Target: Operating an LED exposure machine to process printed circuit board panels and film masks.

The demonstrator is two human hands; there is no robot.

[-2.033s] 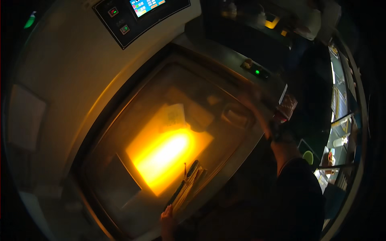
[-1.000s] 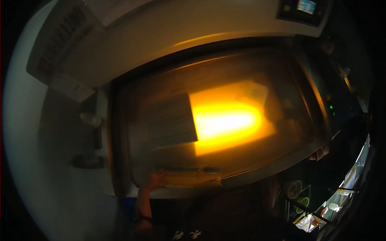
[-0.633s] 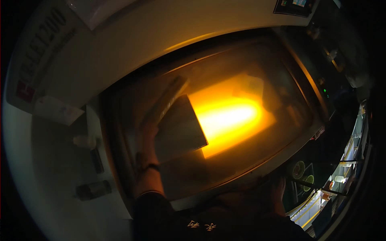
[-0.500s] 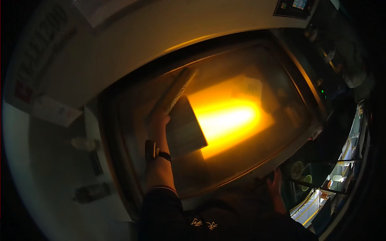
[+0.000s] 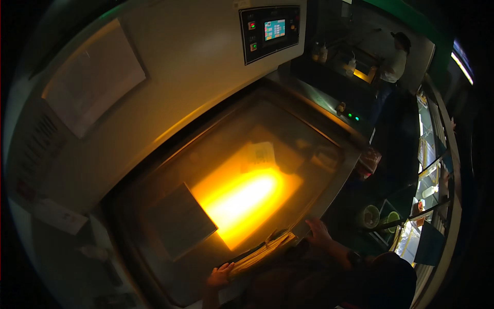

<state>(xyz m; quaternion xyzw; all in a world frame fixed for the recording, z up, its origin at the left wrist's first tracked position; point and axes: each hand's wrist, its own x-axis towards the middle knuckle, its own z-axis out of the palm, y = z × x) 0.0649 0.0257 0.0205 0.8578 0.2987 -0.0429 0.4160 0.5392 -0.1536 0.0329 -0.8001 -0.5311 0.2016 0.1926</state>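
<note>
My left hand (image 5: 220, 274) is closed around the near-left end of a long, narrow bar that looks wrapped in loose sheet or cloth (image 5: 265, 252), lit yellow. The bar lies along the near edge of a light table (image 5: 172, 283) with a glowing yellow-orange window. My right hand (image 5: 319, 232) is by the table's near-right rim, just beyond the bar's other end; its fingers look stretched out and I see nothing in them. A dark rectangular plate (image 5: 180, 221) covers the left part of the glow. A pale label-like patch (image 5: 262, 153) shows on the table's far side.
A pale machine housing with a control panel (image 5: 270, 32) rises behind the table. A red-and-white packet (image 5: 369, 162) lies beyond the right rim. Round containers (image 5: 370, 216) and a lit rack (image 5: 429, 190) stand at right. Another person (image 5: 396, 62) works at the back right.
My left hand has brought the bar from the table's far left to its near edge. My view has swung to the right, showing the control panel and the other person.
</note>
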